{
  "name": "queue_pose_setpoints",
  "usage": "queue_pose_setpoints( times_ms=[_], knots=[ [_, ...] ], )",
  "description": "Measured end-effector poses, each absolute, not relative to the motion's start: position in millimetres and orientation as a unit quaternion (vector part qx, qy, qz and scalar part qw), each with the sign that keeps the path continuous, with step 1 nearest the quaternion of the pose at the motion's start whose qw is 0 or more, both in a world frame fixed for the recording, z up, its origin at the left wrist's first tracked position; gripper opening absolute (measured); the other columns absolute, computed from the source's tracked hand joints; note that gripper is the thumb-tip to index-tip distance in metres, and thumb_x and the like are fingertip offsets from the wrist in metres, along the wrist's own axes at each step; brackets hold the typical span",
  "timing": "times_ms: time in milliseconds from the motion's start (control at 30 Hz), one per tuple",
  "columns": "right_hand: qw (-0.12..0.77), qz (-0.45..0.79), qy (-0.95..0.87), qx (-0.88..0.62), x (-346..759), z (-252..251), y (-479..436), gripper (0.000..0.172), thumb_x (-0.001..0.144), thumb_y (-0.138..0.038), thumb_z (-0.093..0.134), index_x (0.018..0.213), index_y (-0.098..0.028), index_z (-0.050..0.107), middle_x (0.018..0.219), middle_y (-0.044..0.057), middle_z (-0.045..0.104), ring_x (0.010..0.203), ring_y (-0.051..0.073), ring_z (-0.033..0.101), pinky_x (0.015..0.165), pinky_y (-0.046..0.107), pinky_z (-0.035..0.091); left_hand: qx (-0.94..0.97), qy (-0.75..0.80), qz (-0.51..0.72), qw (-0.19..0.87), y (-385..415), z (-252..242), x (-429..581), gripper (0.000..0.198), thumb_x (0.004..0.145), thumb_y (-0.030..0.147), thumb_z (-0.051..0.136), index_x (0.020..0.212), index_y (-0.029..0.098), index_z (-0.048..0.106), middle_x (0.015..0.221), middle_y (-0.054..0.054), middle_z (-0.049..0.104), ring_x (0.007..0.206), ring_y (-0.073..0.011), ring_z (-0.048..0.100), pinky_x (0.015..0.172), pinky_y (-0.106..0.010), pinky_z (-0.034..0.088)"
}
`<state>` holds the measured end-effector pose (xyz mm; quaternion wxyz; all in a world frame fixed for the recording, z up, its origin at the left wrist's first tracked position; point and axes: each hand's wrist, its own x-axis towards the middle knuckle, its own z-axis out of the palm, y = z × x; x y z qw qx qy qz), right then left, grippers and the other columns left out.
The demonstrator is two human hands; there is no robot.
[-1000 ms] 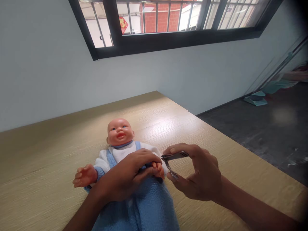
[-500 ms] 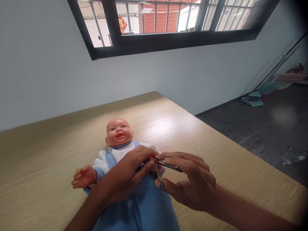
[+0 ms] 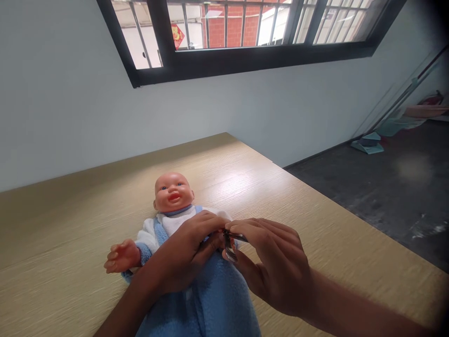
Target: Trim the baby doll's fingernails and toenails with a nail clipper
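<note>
A baby doll (image 3: 173,194) in a white top and blue fleece overalls lies on its back on the wooden table (image 3: 287,206). My left hand (image 3: 185,252) is closed round the doll's far hand, which is mostly hidden under my fingers. My right hand (image 3: 277,267) pinches a metal nail clipper (image 3: 231,245) between thumb and fingers, its jaws right at the doll's held hand. The doll's other hand (image 3: 119,257) lies free at the left.
The table runs back to a pale wall under a dark-framed barred window (image 3: 224,51). Its right edge drops to a dark floor (image 3: 393,187), where some teal items (image 3: 368,142) lie by the wall.
My right hand has moved left with the nail clipper, from beside the doll's hand to right against it. My left hand has kept its hold on the doll's hand.
</note>
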<state>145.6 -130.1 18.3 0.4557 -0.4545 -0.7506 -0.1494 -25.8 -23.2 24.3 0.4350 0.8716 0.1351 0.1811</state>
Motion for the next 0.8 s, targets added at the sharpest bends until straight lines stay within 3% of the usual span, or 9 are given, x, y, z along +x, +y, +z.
queue_pose_setpoints(
  times_ms=[100,233,367,500,633,800],
  knots=[
    [0.455,-0.147,-0.748,-0.46,145.1,19.9,-129.3,0.008,0.105,-0.017,0.051,0.111,-0.018,0.056,0.089,0.005,0.077,0.077,0.02,0.076,0.07,0.031,0.059,0.872,0.137,0.179,0.435,-23.9,24.3,-26.4,0.024,0.112,0.032,0.043,0.095,0.022,0.057,0.098,0.0,0.062,0.099,-0.0175,0.056,0.091,-0.031,0.042],
    [0.463,-0.129,-0.745,-0.462,144.1,22.3,-127.9,0.012,0.109,-0.031,0.05,0.109,-0.02,0.054,0.085,0.003,0.074,0.074,0.02,0.074,0.069,0.032,0.059,0.867,0.139,0.178,0.444,-24.8,25.2,-27.2,0.021,0.111,0.031,0.045,0.097,0.022,0.058,0.097,0.001,0.061,0.091,-0.0156,0.055,0.086,-0.031,0.042],
    [0.451,-0.141,-0.755,-0.455,143.6,24.0,-127.9,0.005,0.106,-0.017,0.05,0.108,-0.017,0.054,0.088,0.005,0.074,0.077,0.02,0.075,0.071,0.032,0.059,0.871,0.135,0.18,0.438,-24.1,25.2,-27.4,0.02,0.11,0.031,0.044,0.099,0.023,0.059,0.1,0.001,0.062,0.098,-0.0173,0.056,0.09,-0.032,0.043],
    [0.483,-0.101,-0.733,-0.468,147.4,19.0,-128.3,0.009,0.103,-0.019,0.055,0.112,-0.019,0.056,0.092,0.003,0.076,0.08,0.018,0.076,0.07,0.029,0.06,0.879,0.143,0.177,0.419,-25.4,24.4,-28.9,0.024,0.112,0.036,0.04,0.103,0.025,0.059,0.101,0.001,0.064,0.103,-0.0192,0.057,0.091,-0.032,0.043],
    [0.544,-0.064,-0.699,-0.46,151.1,10.4,-129.3,0.024,0.1,-0.025,0.061,0.122,-0.018,0.055,0.098,0.001,0.077,0.086,0.016,0.078,0.076,0.023,0.062,0.882,0.179,0.172,0.401,-29.4,25.4,-27.0,0.027,0.113,0.039,0.036,0.105,0.025,0.058,0.103,0.0,0.064,0.098,-0.0198,0.057,0.088,-0.034,0.043],
    [0.527,-0.123,-0.71,-0.451,150.3,5.7,-131.3,0.022,0.103,-0.026,0.061,0.121,-0.014,0.056,0.1,0.005,0.076,0.088,0.017,0.078,0.079,0.026,0.063,0.878,0.205,0.179,0.395,-31.9,25.7,-19.9,0.029,0.113,0.038,0.036,0.096,0.023,0.054,0.098,0.0,0.061,0.099,-0.0197,0.057,0.092,-0.036,0.044]
  ],
)
